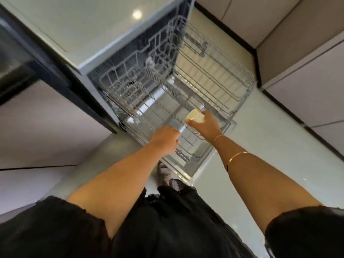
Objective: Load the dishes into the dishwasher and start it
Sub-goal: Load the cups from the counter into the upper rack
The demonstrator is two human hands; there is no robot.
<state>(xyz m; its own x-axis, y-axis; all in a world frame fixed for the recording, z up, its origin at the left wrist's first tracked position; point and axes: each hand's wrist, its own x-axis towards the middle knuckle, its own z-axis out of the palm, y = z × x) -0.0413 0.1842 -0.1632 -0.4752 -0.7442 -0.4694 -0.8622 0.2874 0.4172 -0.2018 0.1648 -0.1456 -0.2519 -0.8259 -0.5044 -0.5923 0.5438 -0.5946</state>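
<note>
Holding a probably light, brittle cup (pixel 195 117) round its wall, the right hand (pixel 204 126) hovers over the front edge of the lower rack (pixel 158 110); whether the curled left hand (pixel 165 139) grasps anything is unclear.

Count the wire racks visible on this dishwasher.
2. The grey wire upper rack is pulled out above; the grey wire lower rack sits over the open door, below the right hand gripping a cream cup. Others inside may be hidden.

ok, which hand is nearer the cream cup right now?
Right. The right hand grips the cream cup above the lower rack. The left hand is clear of the cup, to its left, at the rack's front edge.
</note>
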